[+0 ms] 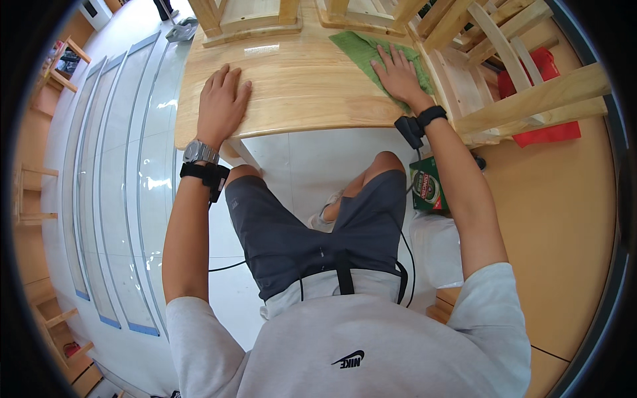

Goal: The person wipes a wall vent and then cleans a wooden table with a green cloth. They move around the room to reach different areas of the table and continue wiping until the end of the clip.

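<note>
My right hand (397,74) lies flat on a green cloth (361,48), fingers spread, near the right end of a light wooden tabletop (303,84). Part of the cloth is hidden under the palm, and one corner reaches left across the wood. Towards the table's left end, my left hand (223,102) rests palm down on the bare wood. It holds nothing, and its thumb stands apart from the fingers. A metal wristwatch (200,151) and a black strap sit on the left wrist; another black strap (432,115) is on the right wrist.
Upturned wooden stools (254,20) stand on the table's far side, and more wooden stool frames (527,94) crowd the right. A green carton (428,184) and a clear plastic bag (435,244) lie by my right knee. Long clear strips (117,174) cover the floor leftward. A person's legs (163,9) show far off.
</note>
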Available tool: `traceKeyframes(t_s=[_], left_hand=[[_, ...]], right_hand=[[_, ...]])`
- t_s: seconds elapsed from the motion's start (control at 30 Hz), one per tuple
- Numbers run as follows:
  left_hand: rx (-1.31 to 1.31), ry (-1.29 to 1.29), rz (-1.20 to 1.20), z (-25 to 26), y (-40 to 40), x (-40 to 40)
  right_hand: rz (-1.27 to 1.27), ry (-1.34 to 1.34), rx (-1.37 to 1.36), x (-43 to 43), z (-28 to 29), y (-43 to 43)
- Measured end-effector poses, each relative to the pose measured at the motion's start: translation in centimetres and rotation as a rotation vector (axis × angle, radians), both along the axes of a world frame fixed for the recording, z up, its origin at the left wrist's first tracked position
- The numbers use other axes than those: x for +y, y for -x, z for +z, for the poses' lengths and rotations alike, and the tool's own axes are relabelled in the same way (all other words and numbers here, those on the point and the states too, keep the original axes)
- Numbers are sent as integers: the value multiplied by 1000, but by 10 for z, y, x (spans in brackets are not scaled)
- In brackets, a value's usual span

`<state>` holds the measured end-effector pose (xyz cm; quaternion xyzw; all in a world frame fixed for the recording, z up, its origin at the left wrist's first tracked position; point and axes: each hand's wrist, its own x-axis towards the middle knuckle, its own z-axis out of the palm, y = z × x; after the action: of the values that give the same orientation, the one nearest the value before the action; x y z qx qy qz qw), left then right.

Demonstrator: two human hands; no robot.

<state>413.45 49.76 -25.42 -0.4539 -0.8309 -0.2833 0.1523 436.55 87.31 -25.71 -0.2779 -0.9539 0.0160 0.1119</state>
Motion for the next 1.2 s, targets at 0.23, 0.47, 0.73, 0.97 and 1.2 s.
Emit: traceKeyframes(t_s=[0.23, 0.47, 0.73, 0.97, 1.2], left_hand=[[39, -12, 48, -8, 7, -17], [63, -67, 39, -10, 3, -7], [30, -91, 77, -14, 6, -4], [-38, -130, 35, -8, 17, -4], [-78, -80, 52, -2, 8, -9]], right_hand=[[244, 65, -30, -73, 8, -68], [94, 34, -13, -5, 7, -64], [108, -64, -41, -100, -12, 0], [465, -28, 109, -241, -6, 100], [521, 47, 152, -248, -7, 101]])
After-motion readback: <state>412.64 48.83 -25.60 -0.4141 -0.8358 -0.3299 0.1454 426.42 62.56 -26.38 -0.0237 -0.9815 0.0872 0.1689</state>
